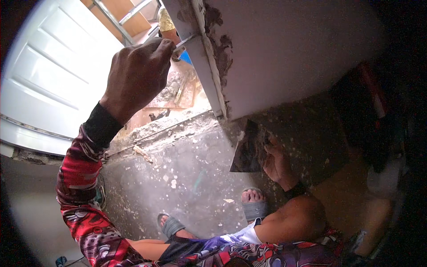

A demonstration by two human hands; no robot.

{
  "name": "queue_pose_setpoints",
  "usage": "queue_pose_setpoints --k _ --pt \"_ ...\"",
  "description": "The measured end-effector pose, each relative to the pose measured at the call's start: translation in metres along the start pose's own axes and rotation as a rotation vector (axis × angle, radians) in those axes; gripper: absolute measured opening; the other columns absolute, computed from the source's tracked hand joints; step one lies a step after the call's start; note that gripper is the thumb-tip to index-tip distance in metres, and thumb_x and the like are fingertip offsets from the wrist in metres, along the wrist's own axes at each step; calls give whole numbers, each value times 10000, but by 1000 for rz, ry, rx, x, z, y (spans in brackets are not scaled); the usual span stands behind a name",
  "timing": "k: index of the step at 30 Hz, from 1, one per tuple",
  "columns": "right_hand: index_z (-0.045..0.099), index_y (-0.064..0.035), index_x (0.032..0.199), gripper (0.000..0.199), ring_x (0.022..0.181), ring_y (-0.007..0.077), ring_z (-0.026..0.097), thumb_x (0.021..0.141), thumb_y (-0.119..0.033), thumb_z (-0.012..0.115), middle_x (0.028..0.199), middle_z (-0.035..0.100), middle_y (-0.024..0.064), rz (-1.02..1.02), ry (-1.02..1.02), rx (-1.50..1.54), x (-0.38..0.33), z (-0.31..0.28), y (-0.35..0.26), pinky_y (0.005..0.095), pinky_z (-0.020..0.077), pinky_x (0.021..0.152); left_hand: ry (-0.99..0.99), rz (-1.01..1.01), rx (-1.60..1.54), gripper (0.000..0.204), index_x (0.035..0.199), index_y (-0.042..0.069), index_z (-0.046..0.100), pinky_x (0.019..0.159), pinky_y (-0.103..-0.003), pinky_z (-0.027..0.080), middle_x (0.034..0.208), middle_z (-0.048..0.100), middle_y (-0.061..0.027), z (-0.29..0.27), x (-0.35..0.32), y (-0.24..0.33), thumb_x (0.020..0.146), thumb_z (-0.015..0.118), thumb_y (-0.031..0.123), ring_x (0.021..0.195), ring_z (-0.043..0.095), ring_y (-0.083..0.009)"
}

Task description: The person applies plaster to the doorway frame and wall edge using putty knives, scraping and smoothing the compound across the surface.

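Note:
My left hand [140,73] is raised at the doorway, its fingers closed around a thin, pale, flat-tipped tool [184,43]. The tool's tip touches the door frame [195,66], close to the rough, broken seam [210,58] where frame and wall meet. Lower down on the right, my right hand [278,162] grips a dark, flat plate with a wide straight edge [249,151]. Shadow hides part of the plate and of the fingers on it. Its surface looks smeared, but I cannot tell with what.
A white panelled door [53,75] stands at the left. Beyond the doorway are a metal ladder [122,22] and a person's leg [168,33]. A rough threshold [178,129] crosses the spotted concrete floor [191,178], with a small broken piece [143,154] beside it. The wall [293,53] rises at the right.

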State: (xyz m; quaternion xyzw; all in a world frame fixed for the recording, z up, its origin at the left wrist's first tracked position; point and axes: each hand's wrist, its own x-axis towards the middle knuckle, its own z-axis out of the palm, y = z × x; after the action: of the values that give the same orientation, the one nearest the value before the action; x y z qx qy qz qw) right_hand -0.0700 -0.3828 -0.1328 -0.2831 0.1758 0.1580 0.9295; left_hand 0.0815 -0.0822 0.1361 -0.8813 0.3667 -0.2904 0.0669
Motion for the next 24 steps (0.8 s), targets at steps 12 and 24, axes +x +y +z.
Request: queue_pose_setpoints --k 12,24 --pt "473 -85 1362 441 1124 192 611 926 -35 519 1243 611 63 -34 -46 -35 -10 17 -8 337 540 921 63 73 251 138 974 11 623 624 -369 564 957 676 -148 -55 25 -23 838 611 1 709 679 -313" --pt "444 -164 1394 491 1063 168 616 923 -54 527 1243 610 23 -26 8 -59 -6 7 -1 332 558 796 87 25 317 106 780 -13 579 542 -361 479 673 595 -159 -115 66 -14 876 595 29 575 617 -290"
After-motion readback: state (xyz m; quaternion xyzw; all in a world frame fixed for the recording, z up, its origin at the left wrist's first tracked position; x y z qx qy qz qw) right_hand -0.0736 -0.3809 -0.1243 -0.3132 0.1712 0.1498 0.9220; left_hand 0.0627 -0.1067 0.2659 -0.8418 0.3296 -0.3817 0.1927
